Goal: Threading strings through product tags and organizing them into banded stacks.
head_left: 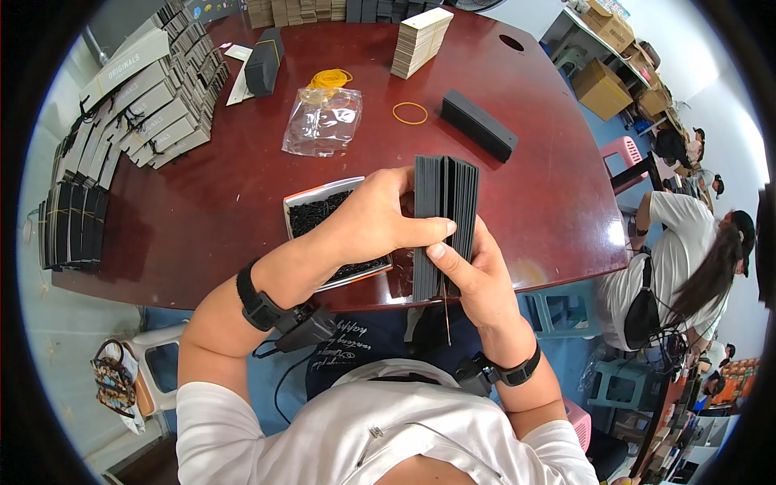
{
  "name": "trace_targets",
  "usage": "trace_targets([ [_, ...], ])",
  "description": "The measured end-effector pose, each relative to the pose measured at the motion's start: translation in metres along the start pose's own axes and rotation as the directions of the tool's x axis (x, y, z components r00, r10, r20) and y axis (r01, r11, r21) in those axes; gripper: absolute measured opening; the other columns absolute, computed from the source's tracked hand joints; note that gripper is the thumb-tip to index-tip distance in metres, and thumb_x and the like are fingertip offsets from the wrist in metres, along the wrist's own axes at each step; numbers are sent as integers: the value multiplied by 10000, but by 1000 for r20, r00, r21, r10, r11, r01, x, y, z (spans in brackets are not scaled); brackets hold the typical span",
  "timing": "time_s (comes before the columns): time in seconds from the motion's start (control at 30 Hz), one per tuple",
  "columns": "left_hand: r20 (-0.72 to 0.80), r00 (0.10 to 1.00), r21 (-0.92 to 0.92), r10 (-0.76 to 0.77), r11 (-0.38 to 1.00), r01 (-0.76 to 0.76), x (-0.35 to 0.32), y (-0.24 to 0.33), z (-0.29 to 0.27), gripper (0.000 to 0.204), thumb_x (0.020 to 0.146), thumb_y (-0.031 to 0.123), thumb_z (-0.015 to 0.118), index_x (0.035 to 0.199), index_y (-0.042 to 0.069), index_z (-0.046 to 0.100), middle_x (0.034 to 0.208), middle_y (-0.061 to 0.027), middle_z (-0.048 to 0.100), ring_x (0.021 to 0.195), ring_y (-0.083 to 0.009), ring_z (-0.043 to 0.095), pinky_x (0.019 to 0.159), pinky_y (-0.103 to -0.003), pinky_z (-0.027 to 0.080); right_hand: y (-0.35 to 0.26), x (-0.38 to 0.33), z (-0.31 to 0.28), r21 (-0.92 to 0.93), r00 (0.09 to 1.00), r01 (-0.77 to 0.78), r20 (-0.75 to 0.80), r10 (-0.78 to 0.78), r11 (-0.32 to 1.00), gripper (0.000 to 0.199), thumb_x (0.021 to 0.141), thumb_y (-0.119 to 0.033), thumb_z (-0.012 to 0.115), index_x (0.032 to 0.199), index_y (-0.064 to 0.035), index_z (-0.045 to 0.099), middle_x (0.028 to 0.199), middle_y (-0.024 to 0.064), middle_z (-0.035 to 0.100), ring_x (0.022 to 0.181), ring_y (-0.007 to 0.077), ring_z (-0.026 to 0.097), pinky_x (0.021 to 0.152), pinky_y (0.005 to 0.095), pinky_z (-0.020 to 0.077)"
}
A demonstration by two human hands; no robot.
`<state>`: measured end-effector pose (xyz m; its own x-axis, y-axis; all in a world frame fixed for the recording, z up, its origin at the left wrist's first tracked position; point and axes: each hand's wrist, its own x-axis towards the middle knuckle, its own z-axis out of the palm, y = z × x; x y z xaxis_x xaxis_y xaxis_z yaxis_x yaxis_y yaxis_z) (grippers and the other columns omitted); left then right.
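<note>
A thick stack of black cards (pixel 433 194) stands on edge between my two hands, near the front edge of the table. My left hand (pixel 388 212) grips its left side, with the thumb laid across the card edges. From the lower right my right hand (pixel 482 271) holds the same stack, its thumb pressing close to the left thumb. A narrow gap splits the stack between the thumbs. Below it hangs a thin cord (pixel 449 323). Partly behind my left forearm is an open box (pixel 288 220) filled with small black pieces, too fine to name.
On the reddish table (pixel 242 194) lie a black card block (pixel 478 125), a yellow rubber band (pixel 410 113), a clear plastic bag (pixel 322 123) and a banded pale card stack (pixel 421 44). Bundled cards (pixel 129 97) pile up at left. A person (pixel 687 267) sits at right.
</note>
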<state>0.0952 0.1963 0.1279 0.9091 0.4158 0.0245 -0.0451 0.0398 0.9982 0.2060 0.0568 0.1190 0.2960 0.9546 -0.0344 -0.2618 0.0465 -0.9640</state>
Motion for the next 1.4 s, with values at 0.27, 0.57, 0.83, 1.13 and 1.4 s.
trace_targets([
  [0.27,5,1000,-33,2,999,-2,0,0,-1,396,767,107,707,1116,-15,565,988,-40,627,887,-93,591,807,-279,492,-2,1,-1,-4,1000,-21,-13,21,1000,399,884,-127,660,1230,-28,488,1083,24,582,975,72,550,844,246,470],
  [0.57,5,1000,-19,0,1000,0,0,1,1,378,762,111,737,1085,0,577,959,-24,631,871,-84,593,785,-263,493,-2,0,0,22,1000,-17,16,16,1000,414,886,-117,654,1243,-25,466,1081,22,570,976,69,552,839,247,485],
  [0.83,-13,999,-6,35,999,-35,0,-1,2,333,769,97,709,1062,7,580,923,-15,620,830,-77,580,748,-256,487,-2,1,1,7,1000,-16,18,16,1000,415,886,-124,654,1241,-22,466,1077,24,571,975,68,550,837,250,486],
  [1.13,-14,1000,-26,10,1000,-11,0,-1,1,337,769,95,700,1065,-11,581,930,-22,630,824,-79,593,745,-255,497,-3,2,0,8,999,-27,18,27,1000,436,883,-136,659,1254,-20,462,1096,34,575,981,79,556,840,254,484],
  [1.4,12,1000,-36,-25,999,25,0,2,0,364,760,112,732,1072,2,581,945,-18,627,850,-80,589,764,-258,491,-2,2,-1,13,999,-28,29,28,1000,464,875,-132,668,1273,-23,456,1106,37,571,1002,84,550,855,260,481],
])
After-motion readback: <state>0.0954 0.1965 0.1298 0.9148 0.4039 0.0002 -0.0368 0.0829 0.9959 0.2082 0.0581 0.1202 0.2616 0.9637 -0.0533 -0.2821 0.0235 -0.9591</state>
